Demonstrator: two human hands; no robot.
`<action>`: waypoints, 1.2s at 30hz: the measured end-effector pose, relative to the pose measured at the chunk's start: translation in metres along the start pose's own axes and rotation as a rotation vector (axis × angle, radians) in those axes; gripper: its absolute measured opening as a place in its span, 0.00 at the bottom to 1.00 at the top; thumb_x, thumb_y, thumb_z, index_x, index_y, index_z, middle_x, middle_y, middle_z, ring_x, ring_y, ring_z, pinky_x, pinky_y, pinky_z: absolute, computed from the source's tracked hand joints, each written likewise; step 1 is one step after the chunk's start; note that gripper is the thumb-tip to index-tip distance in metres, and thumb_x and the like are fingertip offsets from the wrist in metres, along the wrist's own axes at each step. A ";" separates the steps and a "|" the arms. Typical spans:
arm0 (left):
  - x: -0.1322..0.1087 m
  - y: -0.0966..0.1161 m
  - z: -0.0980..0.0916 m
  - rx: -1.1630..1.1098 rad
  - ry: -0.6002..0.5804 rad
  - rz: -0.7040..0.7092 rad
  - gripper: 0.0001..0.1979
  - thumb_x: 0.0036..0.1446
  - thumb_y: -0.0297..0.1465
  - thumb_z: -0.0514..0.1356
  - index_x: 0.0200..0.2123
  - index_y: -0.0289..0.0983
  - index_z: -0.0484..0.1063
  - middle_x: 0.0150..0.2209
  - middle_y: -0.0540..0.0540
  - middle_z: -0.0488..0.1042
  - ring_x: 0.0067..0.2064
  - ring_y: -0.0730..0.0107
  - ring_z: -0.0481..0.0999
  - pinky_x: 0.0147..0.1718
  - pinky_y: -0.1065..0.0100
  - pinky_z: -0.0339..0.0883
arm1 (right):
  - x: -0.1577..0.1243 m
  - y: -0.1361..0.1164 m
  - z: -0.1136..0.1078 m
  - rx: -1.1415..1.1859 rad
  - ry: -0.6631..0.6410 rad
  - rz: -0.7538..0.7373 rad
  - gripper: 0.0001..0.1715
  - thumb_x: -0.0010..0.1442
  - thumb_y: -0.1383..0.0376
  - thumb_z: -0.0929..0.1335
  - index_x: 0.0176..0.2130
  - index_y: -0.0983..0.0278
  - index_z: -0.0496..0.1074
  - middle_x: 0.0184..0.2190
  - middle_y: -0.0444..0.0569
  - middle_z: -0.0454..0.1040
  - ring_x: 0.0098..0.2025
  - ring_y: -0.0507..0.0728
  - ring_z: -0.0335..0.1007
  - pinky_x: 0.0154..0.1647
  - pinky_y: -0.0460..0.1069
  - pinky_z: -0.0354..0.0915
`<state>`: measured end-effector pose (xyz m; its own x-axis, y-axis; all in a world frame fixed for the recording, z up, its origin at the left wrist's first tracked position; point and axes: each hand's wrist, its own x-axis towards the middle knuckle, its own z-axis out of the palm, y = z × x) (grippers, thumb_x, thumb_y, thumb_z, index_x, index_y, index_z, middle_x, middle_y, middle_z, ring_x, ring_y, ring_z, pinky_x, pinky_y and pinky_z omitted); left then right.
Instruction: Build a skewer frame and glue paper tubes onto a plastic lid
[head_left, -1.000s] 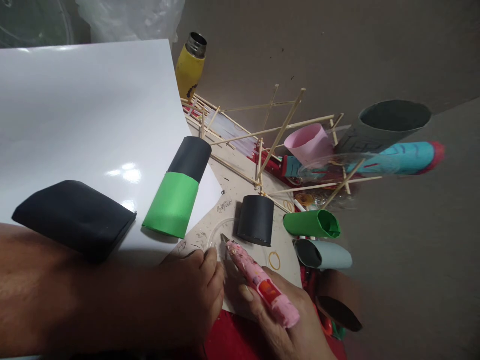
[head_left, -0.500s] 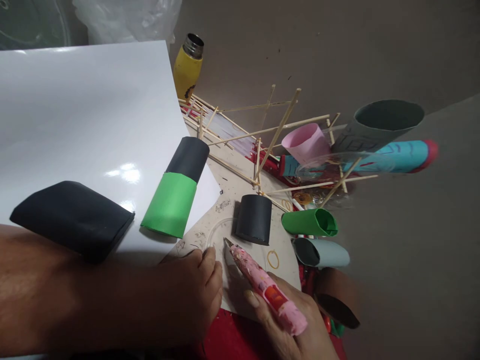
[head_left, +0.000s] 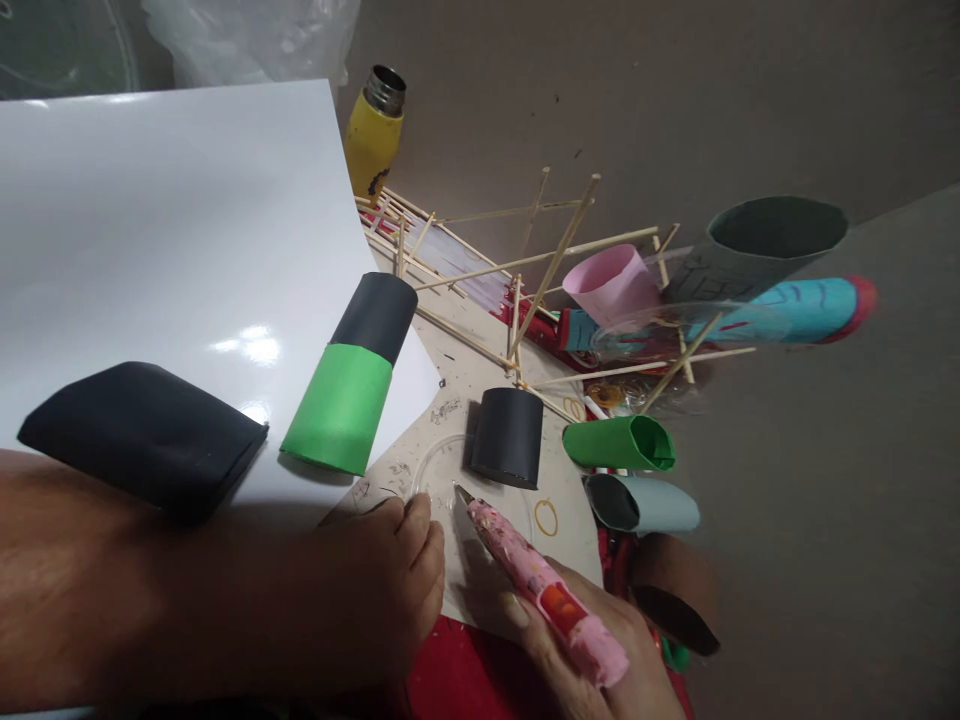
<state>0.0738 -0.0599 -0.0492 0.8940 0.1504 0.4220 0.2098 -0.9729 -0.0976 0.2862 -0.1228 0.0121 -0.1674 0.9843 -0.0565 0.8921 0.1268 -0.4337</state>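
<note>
My left hand (head_left: 409, 570) reaches in from the left with its fingers curled together at the edge of a clear round disc (head_left: 442, 450); whatever it may hold is hidden. My right hand (head_left: 592, 640) grips a pink pen-like tool (head_left: 517, 555), its dark metal tip over the disc. Just above that tip stands a short black paper tube (head_left: 508, 435). A green and black paper tube (head_left: 345, 390) lies up and left of my left hand. Over my left forearm is a flattened black paper piece (head_left: 142, 435).
White glossy sheet (head_left: 165, 220) at left; yellow bottle (head_left: 373, 140) at its far corner. A frame of thin wooden sticks (head_left: 551, 265) rises behind the tubes. Along the right edge are a green roll (head_left: 615, 443), pale blue roll (head_left: 660, 505), brown roll (head_left: 675, 590) and pink tube (head_left: 611, 285).
My right hand and the pink tool have shifted slightly down and to the right, so the tip is a little farther from my left fingers. My left hand looks almost unchanged.
</note>
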 end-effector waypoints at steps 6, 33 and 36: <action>0.000 -0.001 -0.002 0.000 -0.005 0.002 0.20 0.59 0.36 0.58 0.47 0.27 0.75 0.51 0.30 0.74 0.51 0.44 0.73 0.42 0.52 0.67 | -0.001 0.000 -0.001 -0.014 0.000 0.006 0.18 0.63 0.55 0.63 0.27 0.58 0.76 0.17 0.47 0.72 0.19 0.57 0.71 0.19 0.47 0.68; 0.001 0.001 -0.004 -0.035 -0.012 -0.041 0.17 0.59 0.35 0.57 0.45 0.30 0.77 0.51 0.31 0.74 0.52 0.43 0.73 0.44 0.52 0.67 | 0.027 -0.011 0.009 0.008 0.010 -0.072 0.20 0.65 0.55 0.63 0.26 0.63 0.68 0.19 0.45 0.68 0.20 0.53 0.67 0.23 0.46 0.67; 0.001 0.001 -0.003 -0.031 0.006 -0.052 0.16 0.58 0.35 0.58 0.44 0.30 0.77 0.51 0.31 0.75 0.52 0.45 0.73 0.44 0.52 0.66 | 0.026 -0.010 0.009 0.003 0.002 -0.083 0.19 0.66 0.56 0.62 0.26 0.63 0.67 0.19 0.45 0.68 0.21 0.52 0.66 0.24 0.46 0.67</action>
<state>0.0736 -0.0615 -0.0457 0.8797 0.1996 0.4316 0.2431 -0.9688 -0.0475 0.2694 -0.0997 0.0073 -0.2398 0.9706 -0.0183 0.8740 0.2077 -0.4393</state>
